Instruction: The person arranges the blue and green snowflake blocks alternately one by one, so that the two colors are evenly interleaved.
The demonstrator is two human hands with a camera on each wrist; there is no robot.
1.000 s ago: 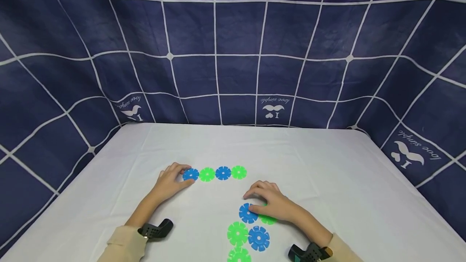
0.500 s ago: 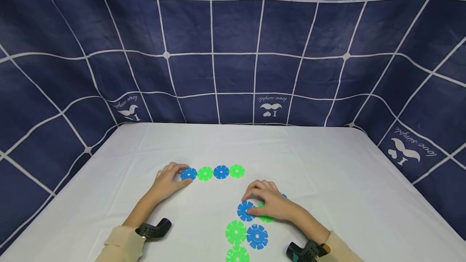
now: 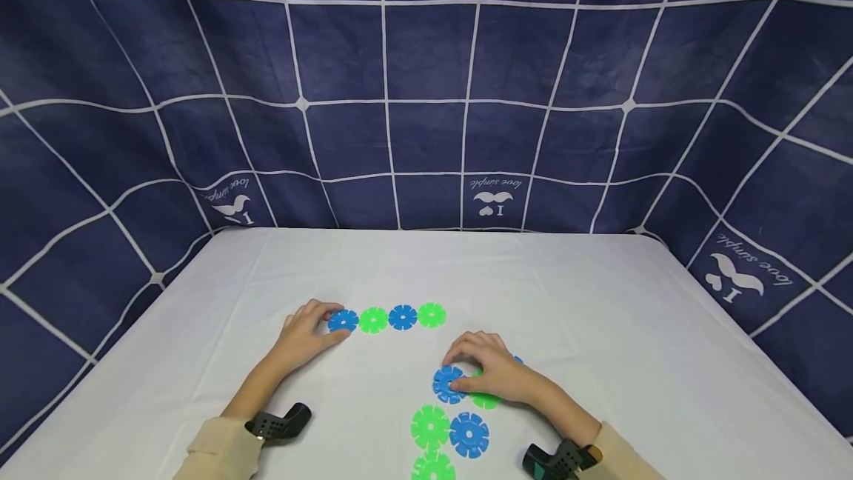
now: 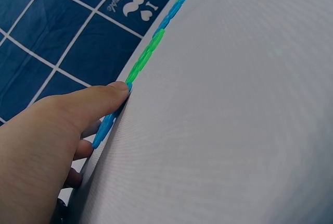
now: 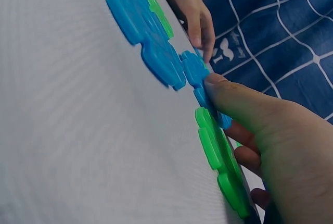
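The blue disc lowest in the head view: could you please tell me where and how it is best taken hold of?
Probably by the notched rim of the blue disc, coming from the right: it lies flat, leaving only a thin edge to pinch, and a green disc crowds its left side.

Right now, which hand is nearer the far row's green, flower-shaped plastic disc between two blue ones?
Left. The left hand holds the leftmost blue disc, beside that green disc; the right hand is farther, rightward and nearer the body.
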